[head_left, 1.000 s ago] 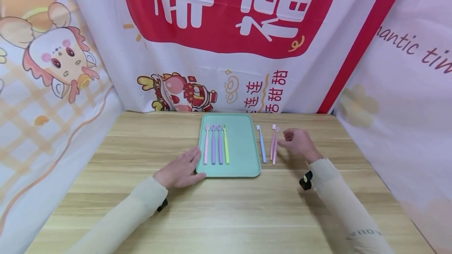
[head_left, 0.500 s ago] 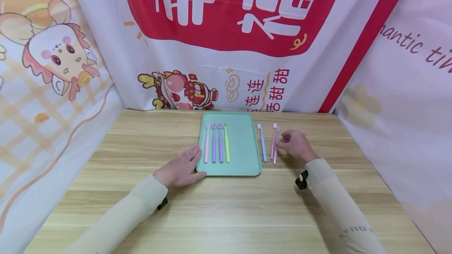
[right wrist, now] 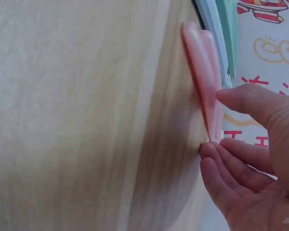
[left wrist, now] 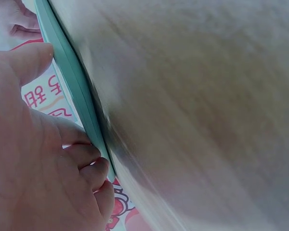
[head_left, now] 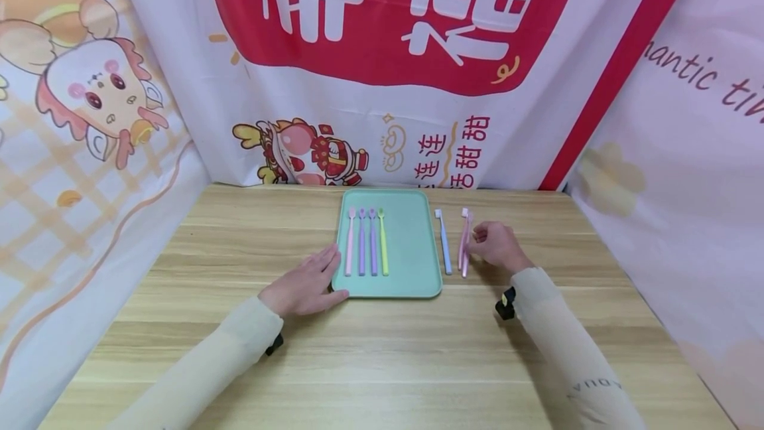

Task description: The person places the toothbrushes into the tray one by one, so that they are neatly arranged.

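Note:
My left hand [head_left: 304,284] lies on the left edge of a green tray [head_left: 412,284], fingers extended and thumb at the front corner. In the left wrist view the fingertips [left wrist: 101,166] rest along the rim. On the tray lie a pink toothbrush [head_left: 350,244], two purple toothbrushes [head_left: 361,244] and a yellow-green toothbrush [head_left: 384,247], side by side. Right of the tray my right hand [head_left: 498,244] is at two pink toothbrushes [right wrist: 197,62] lying close together. Its thumb touches the handle and its bent fingertips are near the brush head, with a gap between thumb and fingers.
A blue toothbrush [head_left: 444,244] lies between the tray and the pink pair. The wooden table [head_left: 382,363] reaches printed cloth hangings [head_left: 519,118] at the back and both sides.
My right hand has moved slightly left, from beside the pink toothbrushes until its thumb meets one. The left hand and the tray stay in place.

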`<state>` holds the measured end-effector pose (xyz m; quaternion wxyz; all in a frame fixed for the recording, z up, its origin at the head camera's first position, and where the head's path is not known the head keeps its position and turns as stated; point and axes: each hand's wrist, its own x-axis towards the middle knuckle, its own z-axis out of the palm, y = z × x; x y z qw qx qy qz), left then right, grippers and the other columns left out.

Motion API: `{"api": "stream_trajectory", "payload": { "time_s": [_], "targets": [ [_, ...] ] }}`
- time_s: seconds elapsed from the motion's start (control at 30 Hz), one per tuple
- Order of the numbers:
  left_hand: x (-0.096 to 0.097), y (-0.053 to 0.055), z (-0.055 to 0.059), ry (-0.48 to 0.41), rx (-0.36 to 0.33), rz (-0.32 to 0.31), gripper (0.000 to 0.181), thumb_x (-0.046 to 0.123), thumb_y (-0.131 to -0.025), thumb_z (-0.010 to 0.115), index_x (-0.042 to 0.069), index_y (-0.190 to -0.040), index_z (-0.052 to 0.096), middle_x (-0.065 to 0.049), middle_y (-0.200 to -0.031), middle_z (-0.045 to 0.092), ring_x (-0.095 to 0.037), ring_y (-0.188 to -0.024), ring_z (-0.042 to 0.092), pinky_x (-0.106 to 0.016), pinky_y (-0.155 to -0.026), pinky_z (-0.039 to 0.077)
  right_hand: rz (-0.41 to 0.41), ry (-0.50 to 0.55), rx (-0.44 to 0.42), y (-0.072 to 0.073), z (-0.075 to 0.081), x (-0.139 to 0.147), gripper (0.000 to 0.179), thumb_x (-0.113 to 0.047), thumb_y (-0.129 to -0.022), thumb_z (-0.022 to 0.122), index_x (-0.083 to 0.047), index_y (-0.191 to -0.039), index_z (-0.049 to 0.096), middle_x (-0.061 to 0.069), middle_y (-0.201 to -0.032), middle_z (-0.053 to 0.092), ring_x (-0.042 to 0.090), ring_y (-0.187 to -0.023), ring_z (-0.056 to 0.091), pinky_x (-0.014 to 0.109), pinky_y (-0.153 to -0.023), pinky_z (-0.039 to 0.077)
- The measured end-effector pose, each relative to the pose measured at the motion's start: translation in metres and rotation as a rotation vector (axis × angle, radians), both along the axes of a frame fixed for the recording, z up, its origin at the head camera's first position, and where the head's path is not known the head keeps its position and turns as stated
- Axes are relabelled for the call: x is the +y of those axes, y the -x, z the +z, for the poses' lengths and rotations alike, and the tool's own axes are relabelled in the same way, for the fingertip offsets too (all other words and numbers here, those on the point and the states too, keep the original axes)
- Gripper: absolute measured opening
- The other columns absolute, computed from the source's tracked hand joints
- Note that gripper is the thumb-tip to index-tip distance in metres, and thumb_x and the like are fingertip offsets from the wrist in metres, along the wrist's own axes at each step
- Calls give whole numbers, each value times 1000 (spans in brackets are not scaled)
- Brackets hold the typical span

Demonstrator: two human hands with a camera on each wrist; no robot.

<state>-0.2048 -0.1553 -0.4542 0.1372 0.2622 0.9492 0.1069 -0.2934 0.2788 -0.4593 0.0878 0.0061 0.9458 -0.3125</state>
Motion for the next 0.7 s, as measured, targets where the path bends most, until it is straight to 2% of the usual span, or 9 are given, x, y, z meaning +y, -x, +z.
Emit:
{"api": "stream_trajectory", "payload": {
  "time_s": [0.33, 0.6, 0.7],
  "targets": [
    [-1, 0, -2, -9, 10, -6, 89, 55, -108, 48, -5, -166, 18, -22, -177, 9, -39, -166, 14, -54, -135, 19, -11, -1, -34, 0, 4, -1, 46, -23, -97, 76, 0, -135, 66, 19, -127, 70, 29, -109, 67, 38, -91, 62],
    [-3, 0, -2, -12, 3, 0, 90, 56, -108, 48, -4, -166, 17, -21, -178, 8, -38, -166, 13, -54, -135, 19, 23, -21, 25, -1, 0, -4, 30, -22, -94, 80, 0, -113, 76, 13, -97, 72, 20, -80, 62, 28, -67, 56],
    [-3, 0, -2, -16, 2, 0, 90, 56, -108, 48, -4, -167, 17, -21, -178, 8, -38, -166, 13, -54, -135, 18, 32, -35, 41, -1, 0, -4, 28, -21, -93, 80, 0, -110, 77, 12, -95, 72, 19, -78, 62, 27, -65, 55]
  ]
}}
